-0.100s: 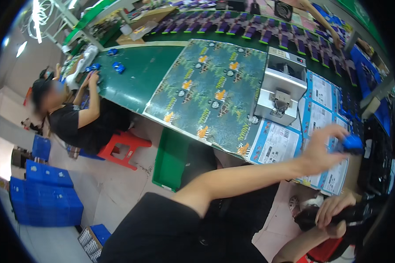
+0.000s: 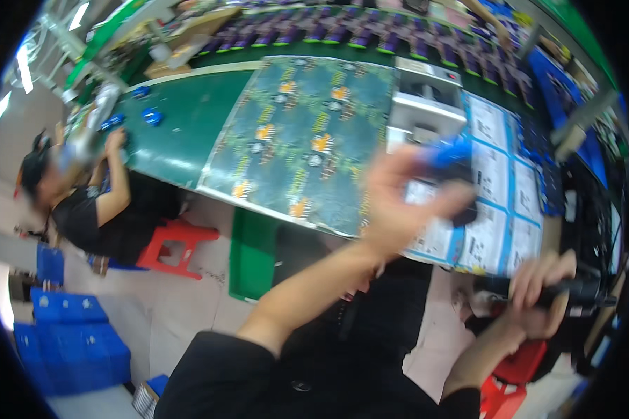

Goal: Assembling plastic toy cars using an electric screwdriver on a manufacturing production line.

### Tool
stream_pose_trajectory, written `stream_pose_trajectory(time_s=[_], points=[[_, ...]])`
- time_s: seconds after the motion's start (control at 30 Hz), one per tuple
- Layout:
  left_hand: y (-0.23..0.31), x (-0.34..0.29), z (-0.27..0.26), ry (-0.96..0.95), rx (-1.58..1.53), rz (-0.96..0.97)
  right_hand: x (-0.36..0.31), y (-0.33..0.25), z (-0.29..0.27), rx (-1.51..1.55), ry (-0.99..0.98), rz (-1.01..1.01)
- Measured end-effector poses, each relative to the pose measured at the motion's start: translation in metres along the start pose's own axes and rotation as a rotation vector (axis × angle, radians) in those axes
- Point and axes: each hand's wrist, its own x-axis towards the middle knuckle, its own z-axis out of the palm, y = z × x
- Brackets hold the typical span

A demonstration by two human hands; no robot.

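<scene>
Blue-and-black piece [image 2: 454, 155], blurred, in half-curled left hand [image 2: 398, 202], right hand [image 2: 538, 288] curled around black object [image 2: 581, 290]

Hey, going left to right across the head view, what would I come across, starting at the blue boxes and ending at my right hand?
Stacked blue boxes, leftmost red stool, green bin, left hand holding a blurred blue object, right hand.

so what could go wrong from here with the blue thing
Only the left hand seems to hold the blue-and-black item, so it might slip and drop. The item also overlaps the silver machine in view, so a bump is possible, though depth is unclear.
</scene>
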Motion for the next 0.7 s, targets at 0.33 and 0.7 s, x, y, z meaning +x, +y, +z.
stream_pose_trajectory(time_s=[0.33,0.7], points=[[0.006,-0.041,-0.156,0.490,-0.323,-0.431,0.127,0.129,0.095,-0.142,0.138,-0.255],[-0.012,-0.036,-0.140,0.336,-0.075,-0.418,0.152,0.136,0.114,-0.366,0.066,0.015]])
